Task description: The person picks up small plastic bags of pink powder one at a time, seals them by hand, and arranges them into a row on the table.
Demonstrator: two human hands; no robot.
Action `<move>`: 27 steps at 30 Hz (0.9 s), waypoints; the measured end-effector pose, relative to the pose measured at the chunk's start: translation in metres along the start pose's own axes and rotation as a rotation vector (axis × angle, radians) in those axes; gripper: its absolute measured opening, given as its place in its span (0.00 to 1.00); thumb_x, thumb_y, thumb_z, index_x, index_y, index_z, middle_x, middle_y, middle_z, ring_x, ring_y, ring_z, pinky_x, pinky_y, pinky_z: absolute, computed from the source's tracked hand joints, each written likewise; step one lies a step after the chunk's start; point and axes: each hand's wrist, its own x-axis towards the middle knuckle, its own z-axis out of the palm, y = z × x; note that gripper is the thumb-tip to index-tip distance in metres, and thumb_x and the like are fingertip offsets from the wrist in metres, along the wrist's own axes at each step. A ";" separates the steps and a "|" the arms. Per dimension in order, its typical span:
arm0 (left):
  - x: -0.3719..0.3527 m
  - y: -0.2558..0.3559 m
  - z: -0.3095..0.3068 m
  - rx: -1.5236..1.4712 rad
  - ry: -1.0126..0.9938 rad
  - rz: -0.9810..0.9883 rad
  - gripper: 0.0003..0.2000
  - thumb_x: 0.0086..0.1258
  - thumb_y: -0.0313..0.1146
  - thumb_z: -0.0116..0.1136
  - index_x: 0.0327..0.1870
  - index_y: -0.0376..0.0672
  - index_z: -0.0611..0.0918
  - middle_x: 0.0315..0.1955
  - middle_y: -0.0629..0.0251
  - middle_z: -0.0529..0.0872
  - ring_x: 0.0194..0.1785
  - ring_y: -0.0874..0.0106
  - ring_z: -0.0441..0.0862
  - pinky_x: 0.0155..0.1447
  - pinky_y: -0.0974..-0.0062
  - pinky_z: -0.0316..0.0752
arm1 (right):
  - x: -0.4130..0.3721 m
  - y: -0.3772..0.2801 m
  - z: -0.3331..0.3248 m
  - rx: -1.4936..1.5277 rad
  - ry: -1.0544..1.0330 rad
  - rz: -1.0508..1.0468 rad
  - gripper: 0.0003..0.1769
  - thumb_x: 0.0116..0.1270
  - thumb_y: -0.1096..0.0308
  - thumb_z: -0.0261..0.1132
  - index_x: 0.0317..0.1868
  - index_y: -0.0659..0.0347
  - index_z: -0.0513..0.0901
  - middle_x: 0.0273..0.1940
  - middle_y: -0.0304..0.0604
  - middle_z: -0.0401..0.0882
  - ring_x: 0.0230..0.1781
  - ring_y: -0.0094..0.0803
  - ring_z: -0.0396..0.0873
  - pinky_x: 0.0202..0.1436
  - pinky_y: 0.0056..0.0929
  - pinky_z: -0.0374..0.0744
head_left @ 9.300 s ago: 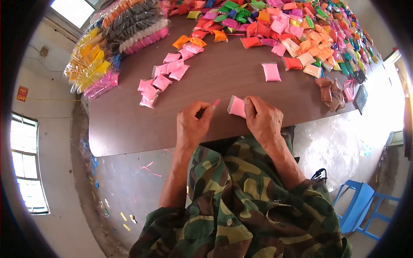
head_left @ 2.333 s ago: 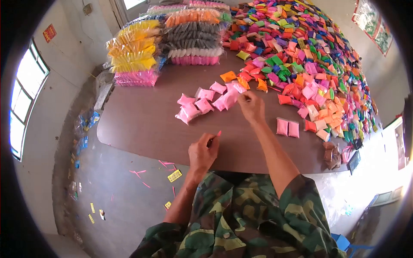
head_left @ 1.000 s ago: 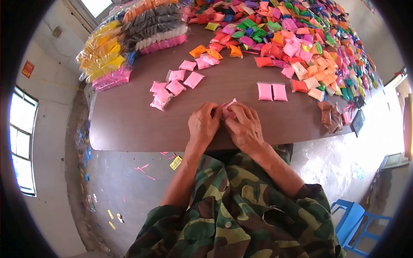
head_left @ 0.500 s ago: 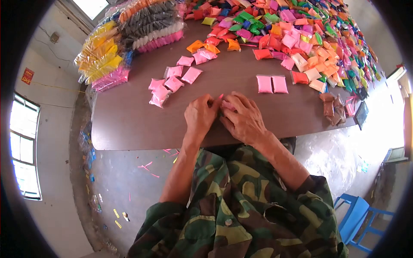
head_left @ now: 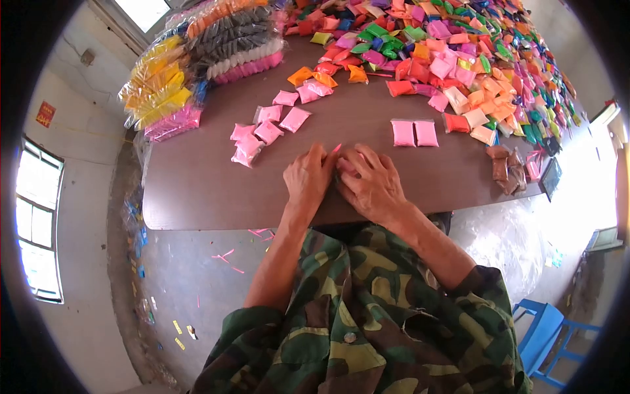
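Close to the table's front edge, my two hands work side by side. My left hand (head_left: 307, 177) is closed, thumb against fingers, and a narrow pink strip (head_left: 338, 148) pokes out at its thumb tip. Curled fingers of my right hand (head_left: 375, 185) cover a small pink packet (head_left: 348, 169), only partly visible beneath them. Ahead and to the right lie two flat pink packets (head_left: 415, 133), set edge to edge. Beyond my left hand is a loose group of several pink packets (head_left: 268, 132) in clear wrappers.
A large heap of coloured packets (head_left: 453, 59) covers the table's far right. Stacked bagged packets (head_left: 230, 46) stand at the far left. Brown packets (head_left: 504, 169) lie by the right edge. Pink scraps (head_left: 228, 258) litter the floor; a blue stool (head_left: 541, 335) is at right.
The view has shifted slightly. Both hands stay together at the same spot, with the right fingers a little more bent over the pink packet.
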 end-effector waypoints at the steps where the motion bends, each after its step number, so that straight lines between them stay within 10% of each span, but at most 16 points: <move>1: -0.002 -0.002 0.001 -0.005 0.010 0.008 0.20 0.79 0.53 0.72 0.36 0.44 0.86 0.31 0.53 0.93 0.37 0.45 0.91 0.39 0.47 0.83 | -0.001 0.000 0.000 -0.001 0.008 -0.003 0.18 0.66 0.60 0.80 0.54 0.55 0.92 0.71 0.41 0.81 0.76 0.46 0.75 0.65 0.53 0.80; 12: -0.008 -0.009 -0.012 -0.338 0.072 -0.032 0.12 0.74 0.37 0.78 0.39 0.40 0.86 0.27 0.53 0.88 0.30 0.49 0.88 0.36 0.54 0.81 | -0.002 -0.002 -0.001 0.027 0.006 -0.015 0.17 0.70 0.61 0.76 0.55 0.60 0.91 0.67 0.44 0.80 0.76 0.47 0.73 0.67 0.52 0.78; 27: -0.036 0.008 -0.026 -0.170 -0.035 0.291 0.05 0.83 0.32 0.65 0.50 0.41 0.87 0.48 0.56 0.94 0.54 0.51 0.90 0.59 0.53 0.81 | -0.009 0.009 -0.006 0.125 -0.027 0.031 0.19 0.66 0.61 0.79 0.56 0.56 0.92 0.75 0.46 0.78 0.80 0.50 0.73 0.76 0.54 0.76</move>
